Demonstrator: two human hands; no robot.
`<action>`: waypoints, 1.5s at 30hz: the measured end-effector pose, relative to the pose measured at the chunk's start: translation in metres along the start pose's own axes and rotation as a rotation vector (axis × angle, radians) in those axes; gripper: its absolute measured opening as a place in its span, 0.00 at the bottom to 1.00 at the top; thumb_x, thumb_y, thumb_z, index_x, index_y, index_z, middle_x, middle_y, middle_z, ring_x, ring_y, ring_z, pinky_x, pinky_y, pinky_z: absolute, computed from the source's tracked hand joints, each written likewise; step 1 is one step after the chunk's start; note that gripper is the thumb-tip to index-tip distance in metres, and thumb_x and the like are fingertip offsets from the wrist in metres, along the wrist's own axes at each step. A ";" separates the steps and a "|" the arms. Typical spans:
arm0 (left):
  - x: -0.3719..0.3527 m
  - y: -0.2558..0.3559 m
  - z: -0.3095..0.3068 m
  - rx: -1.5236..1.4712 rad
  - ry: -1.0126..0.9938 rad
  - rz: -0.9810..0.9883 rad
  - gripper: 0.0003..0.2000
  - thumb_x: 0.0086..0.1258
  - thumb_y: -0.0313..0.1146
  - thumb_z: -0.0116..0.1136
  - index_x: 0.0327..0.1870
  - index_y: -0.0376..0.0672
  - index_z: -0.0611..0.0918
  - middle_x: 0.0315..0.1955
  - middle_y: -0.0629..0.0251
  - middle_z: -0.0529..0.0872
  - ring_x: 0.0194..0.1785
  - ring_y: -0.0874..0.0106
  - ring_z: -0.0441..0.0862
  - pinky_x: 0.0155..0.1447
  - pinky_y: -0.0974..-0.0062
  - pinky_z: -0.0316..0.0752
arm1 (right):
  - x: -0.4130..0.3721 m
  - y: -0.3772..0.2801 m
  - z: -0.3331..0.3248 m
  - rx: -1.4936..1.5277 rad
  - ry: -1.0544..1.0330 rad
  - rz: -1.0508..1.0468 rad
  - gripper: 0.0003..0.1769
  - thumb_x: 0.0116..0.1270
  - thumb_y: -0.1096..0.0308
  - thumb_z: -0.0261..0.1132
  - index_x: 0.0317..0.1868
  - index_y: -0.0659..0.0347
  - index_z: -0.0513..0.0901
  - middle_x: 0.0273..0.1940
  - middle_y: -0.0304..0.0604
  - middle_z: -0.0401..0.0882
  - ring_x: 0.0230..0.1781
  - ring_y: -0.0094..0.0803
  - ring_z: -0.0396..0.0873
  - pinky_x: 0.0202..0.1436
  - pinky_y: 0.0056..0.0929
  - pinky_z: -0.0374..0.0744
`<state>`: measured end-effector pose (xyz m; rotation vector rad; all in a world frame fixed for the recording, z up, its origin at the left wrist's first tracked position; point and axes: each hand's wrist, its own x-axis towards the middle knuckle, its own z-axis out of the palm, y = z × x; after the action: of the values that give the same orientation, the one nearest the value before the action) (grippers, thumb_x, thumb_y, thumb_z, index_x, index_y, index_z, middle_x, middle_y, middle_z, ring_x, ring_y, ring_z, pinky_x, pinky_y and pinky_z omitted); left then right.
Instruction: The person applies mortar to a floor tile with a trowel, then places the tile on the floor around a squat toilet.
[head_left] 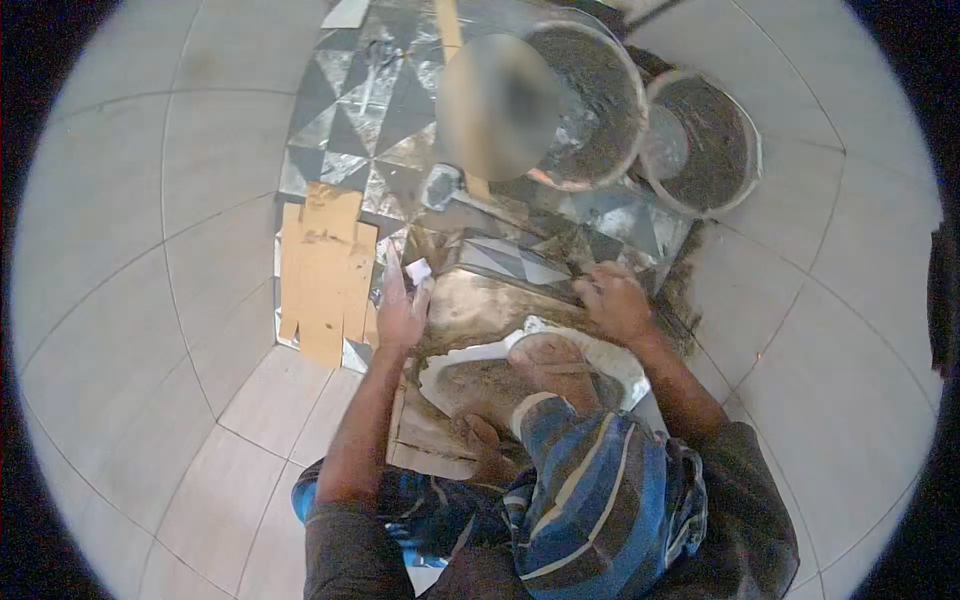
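Observation:
My left hand [405, 305] is beside the cardboard, its index finger stretched forward, with a small white piece [418, 271] at its fingertips, seemingly between finger and thumb. My right hand [610, 298] is at the right end of a patterned tile [512, 262], fingers bent; whether they grip its edge is hard to tell. The tile lies tilted on wet mortar, in front of a sandy, brownish patch [480, 297]. Just beyond the tile rests a mallet [441, 187], its handle pointing right.
Cardboard pieces [325, 270] lie left of my left hand. Two buckets of mortar [600, 110] [708, 140] stand at the back right. A blurred round shape [500, 107] covers part of the back. My feet [550, 358] are at a white-rimmed basin [460, 385]. Tiled walls rise on both sides.

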<state>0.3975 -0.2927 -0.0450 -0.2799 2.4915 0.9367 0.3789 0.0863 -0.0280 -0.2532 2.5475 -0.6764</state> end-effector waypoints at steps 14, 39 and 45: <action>-0.003 -0.003 0.047 -0.268 0.331 -0.352 0.31 0.85 0.46 0.52 0.78 0.31 0.69 0.70 0.37 0.78 0.73 0.44 0.76 0.76 0.54 0.69 | 0.102 -0.110 0.087 0.067 -0.167 -0.147 0.53 0.62 0.34 0.73 0.77 0.62 0.71 0.68 0.58 0.74 0.72 0.57 0.69 0.79 0.58 0.62; -0.011 -0.001 0.048 -0.428 0.628 -0.259 0.20 0.82 0.37 0.58 0.63 0.27 0.82 0.49 0.44 0.90 0.54 0.54 0.88 0.62 0.61 0.80 | 0.228 -0.124 0.097 0.575 -0.079 0.029 0.28 0.74 0.47 0.69 0.60 0.64 0.85 0.53 0.57 0.88 0.54 0.52 0.87 0.59 0.45 0.82; -0.002 -0.016 0.041 -0.204 0.726 -0.258 0.19 0.81 0.38 0.60 0.60 0.29 0.83 0.46 0.45 0.90 0.50 0.50 0.88 0.59 0.59 0.80 | 0.235 -0.142 0.088 0.579 -0.040 -0.095 0.27 0.74 0.48 0.68 0.60 0.63 0.85 0.51 0.55 0.90 0.54 0.49 0.88 0.60 0.44 0.82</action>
<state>0.4187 -0.2779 -0.0804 -1.1580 2.8707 1.1186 0.2271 -0.1418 -0.1189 -0.1828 2.1943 -1.3840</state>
